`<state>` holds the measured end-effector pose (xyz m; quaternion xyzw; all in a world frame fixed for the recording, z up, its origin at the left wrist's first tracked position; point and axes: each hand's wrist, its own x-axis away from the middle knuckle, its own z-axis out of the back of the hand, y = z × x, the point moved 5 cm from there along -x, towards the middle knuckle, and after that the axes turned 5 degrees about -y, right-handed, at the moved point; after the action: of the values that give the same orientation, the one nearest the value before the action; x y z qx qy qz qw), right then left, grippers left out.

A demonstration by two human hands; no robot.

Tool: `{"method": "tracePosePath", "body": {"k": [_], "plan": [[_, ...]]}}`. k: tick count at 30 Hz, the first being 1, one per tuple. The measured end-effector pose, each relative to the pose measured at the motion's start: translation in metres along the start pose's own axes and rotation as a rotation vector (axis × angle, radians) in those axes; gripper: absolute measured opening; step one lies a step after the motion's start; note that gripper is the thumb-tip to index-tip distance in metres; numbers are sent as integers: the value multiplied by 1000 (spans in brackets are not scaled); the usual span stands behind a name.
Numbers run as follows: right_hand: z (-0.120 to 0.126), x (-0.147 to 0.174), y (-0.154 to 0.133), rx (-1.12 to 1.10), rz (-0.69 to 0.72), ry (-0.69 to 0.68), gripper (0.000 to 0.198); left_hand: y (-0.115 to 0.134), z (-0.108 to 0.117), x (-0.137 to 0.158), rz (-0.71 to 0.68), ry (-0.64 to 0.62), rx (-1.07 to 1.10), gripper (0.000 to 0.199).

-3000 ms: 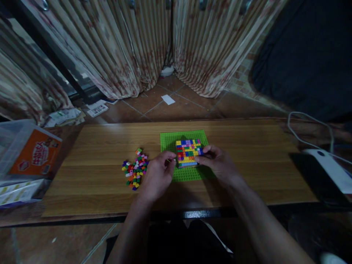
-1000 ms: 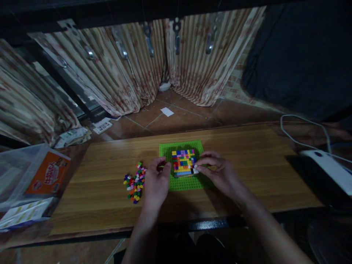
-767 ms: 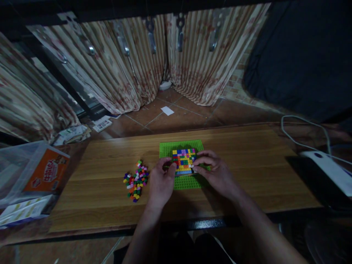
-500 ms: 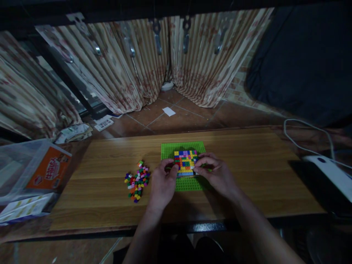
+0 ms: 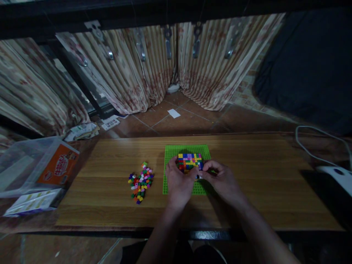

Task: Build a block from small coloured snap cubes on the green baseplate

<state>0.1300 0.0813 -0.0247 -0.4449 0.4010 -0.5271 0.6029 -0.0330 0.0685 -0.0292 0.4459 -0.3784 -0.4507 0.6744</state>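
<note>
A block of small multicoloured bricks (image 5: 189, 158) sits over a green studded baseplate (image 5: 170, 187) on the wooden table. My left hand (image 5: 180, 182) is closed round its left side, the thumb reaching across the front to the near right corner. At that corner my right hand (image 5: 224, 182) pinches with thumb and forefinger. Something small, white and dark, shows at the fingertips, too small to make out. The block's front is mostly hidden by my left hand. A loose pile of small bricks (image 5: 141, 181) lies left of the baseplate.
A clear plastic bin (image 5: 30, 161) with an orange label and a white box (image 5: 33, 202) stand at the far left. A dark flat object (image 5: 321, 190) and a white device (image 5: 334, 178) with a cable lie at the right. Striped curtains (image 5: 129, 73) hang behind the table (image 5: 264, 168).
The view has shifted slightly. My left hand has slid rightward across the front of the block, its thumb now meeting the right fingertips. My right hand stays pinched at the near right corner.
</note>
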Motion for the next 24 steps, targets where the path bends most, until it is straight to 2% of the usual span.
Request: {"method": "tracePosePath", "body": {"k": [6,16,20,24], "plan": [[-1,1,4,-9,16,15,21,0,-1,-4,16,28,32,69],[-1,-2,8,-55,15,-25,20,6,-1,1,-100,23,-64,65],[3,-3,7,-76,-22,-86,21,4,-1,2,-94,-3,-81,64],[12,-1,5,-34,-107,-108,23,3,3,2,-87,-32,13,68]]}}
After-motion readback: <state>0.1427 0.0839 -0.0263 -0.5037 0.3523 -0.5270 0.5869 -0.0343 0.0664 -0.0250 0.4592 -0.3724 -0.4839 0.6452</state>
